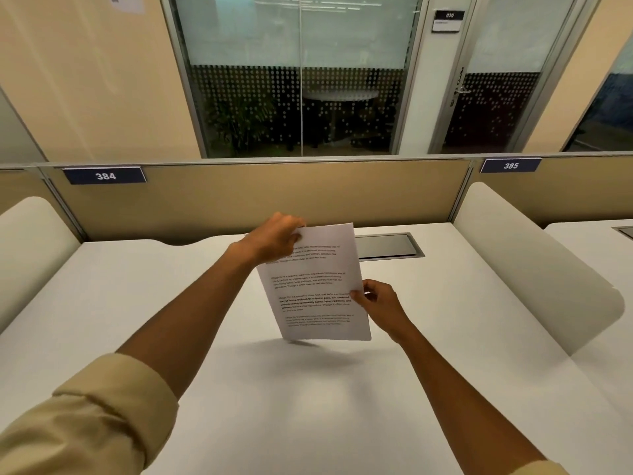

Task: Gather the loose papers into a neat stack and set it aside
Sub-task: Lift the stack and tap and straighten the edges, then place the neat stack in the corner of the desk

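The left hand pinches the papers at their top corner; the right hand pinches their right edge, above the desk. Tapping the bottom edge squarely on the desk should even the sheets.

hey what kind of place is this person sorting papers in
Most likely an open-plan office or study hall: numbered desk bays, tags 384 and 385, on a low partition, and a glass-walled meeting room behind with a door sign.
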